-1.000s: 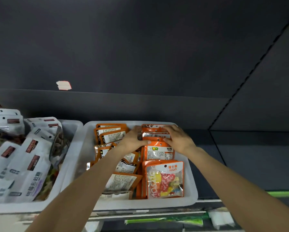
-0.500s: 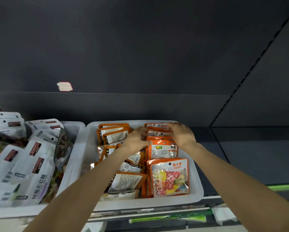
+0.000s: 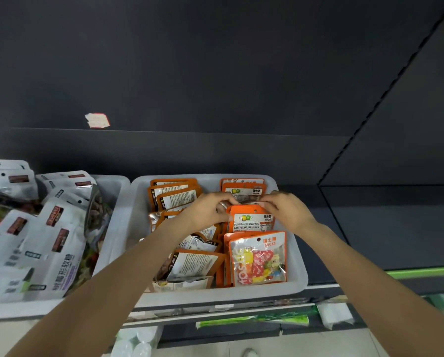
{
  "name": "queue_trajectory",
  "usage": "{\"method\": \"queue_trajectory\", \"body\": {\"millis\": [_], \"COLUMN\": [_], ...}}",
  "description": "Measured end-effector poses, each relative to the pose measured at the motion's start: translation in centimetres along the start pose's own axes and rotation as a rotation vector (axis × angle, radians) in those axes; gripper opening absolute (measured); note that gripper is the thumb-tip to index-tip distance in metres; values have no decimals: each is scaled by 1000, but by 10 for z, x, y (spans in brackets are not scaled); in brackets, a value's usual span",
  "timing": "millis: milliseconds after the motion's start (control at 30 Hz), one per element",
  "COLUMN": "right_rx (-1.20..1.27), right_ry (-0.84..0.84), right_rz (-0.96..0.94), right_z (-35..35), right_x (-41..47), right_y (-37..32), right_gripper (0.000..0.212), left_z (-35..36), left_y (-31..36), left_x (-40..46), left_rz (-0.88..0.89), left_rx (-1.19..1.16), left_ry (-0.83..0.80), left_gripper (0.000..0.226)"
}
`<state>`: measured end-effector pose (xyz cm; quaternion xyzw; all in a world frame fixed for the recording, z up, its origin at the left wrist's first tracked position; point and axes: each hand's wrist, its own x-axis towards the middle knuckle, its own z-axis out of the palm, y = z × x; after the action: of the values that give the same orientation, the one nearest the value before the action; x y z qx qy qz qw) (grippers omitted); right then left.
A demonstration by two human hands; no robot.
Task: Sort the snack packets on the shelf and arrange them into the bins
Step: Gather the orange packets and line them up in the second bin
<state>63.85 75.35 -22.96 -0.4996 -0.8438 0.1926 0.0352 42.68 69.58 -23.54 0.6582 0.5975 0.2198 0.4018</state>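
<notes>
Both hands pinch the top edge of one orange packet [image 3: 251,219] standing in the right column of the middle bin [image 3: 138,228]: the left hand [image 3: 206,211] has its fingers curled onto the packet's upper left corner, and the right hand [image 3: 286,211] has its fingertips curled onto the upper right corner. The packet stands nearly upright, between two more orange packets behind it and a front packet [image 3: 258,258] with a clear window showing coloured sweets.

Left to right: a white bin [image 3: 117,191] at the left edge holds a loose heap of white packets [image 3: 48,240] with dark red labels, several of them tilted and overlapping. Just beside it, the middle bin carries two columns of orange packets; those in the left column [image 3: 174,197] lean back and show their printed label sides, and the foremost ones lie slumped. Right of this bin the dark shelf [image 3: 383,228] runs on to a green front strip [image 3: 421,271]. A torn pale sticker [image 3: 97,120] clings to the dark back panel above the bins.
</notes>
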Motion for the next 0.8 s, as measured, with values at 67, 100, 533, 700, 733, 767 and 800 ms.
{"method": "queue_trajectory", "body": {"millis": [67,100,533,700,733,767,800], "right_rx": [99,128,274,295,290,278,261], "right_ry": [-4,-19,-96,-127,-113,-99,-87], "right_rz": [6,19,181,203,210,221,230], "right_z": [-4,-6,-27,-32,-32,-32,-31], "right_x": [-6,-8,-9,-10,-11,-11,-11], "right_y": [0,1,-9,-8,-9,-9,-9], "right_gripper": [25,23,51,66,68,70,71], "left_z": [-1,-2,-5,3,3,3,3], "left_y": [1,2,-3,-12,-13,-12,-11], "left_x": [-2,-4,42,56,57,57,57], "left_rz": [-7,-11,-106,-96,-91,-87,-82], "left_rx": [-57,-79,180,218,228,229,226], "left_ry": [-11,-13,222,288,311,325,327], "left_gripper": [15,10,39,18,16,15,13]}}
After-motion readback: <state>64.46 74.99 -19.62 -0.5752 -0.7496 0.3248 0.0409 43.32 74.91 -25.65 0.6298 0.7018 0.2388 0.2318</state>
